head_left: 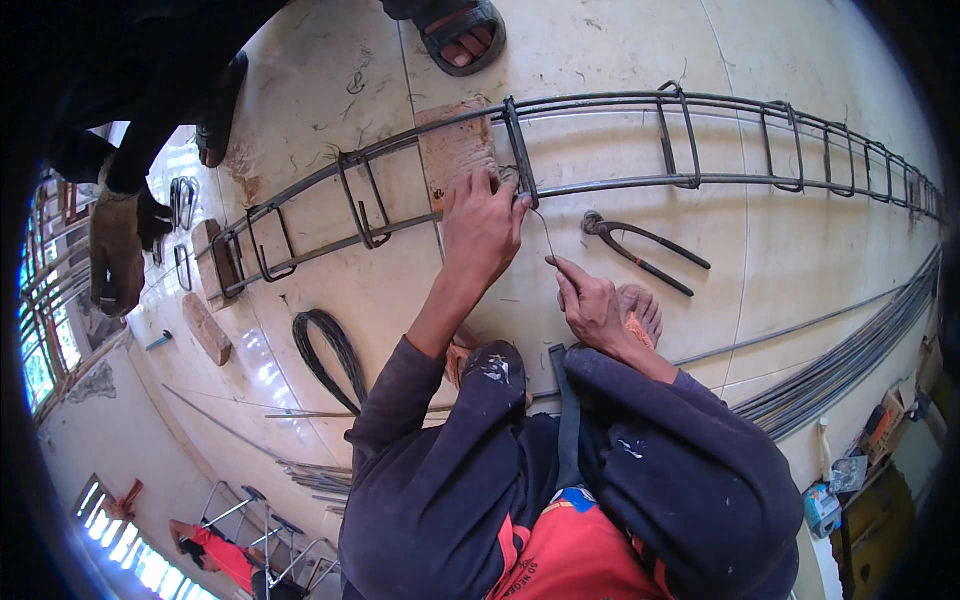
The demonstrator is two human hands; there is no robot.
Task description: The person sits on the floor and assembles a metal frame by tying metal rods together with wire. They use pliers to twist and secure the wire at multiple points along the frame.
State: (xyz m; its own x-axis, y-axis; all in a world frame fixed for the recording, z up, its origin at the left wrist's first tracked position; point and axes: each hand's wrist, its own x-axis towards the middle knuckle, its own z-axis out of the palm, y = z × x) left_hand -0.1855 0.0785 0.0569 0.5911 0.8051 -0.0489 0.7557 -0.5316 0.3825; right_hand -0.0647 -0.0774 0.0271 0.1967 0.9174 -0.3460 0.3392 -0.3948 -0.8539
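Note:
A long rebar cage (600, 185) of parallel steel bars with square stirrups runs across the floor before me. My left hand (481, 225) is closed at the near bar, its fingers by a stirrup (518, 150) over a brick (455, 150). From there a thin tie wire (546, 236) comes down to my right hand (592, 305), which pinches its lower end. What the left fingertips grip is partly hidden. End-cutting pincers (645, 250) with dark handles lie on the floor right of my hands, jaws toward the cage.
A coil of wire (325, 360) lies left of my knees. Another brick (206, 330) is further left. Long bars (850, 350) are bundled at the right. A co-worker's gloved hand (118, 250) and sandalled foot (462, 38) are beyond the cage. A person in red (225, 555) is at lower left.

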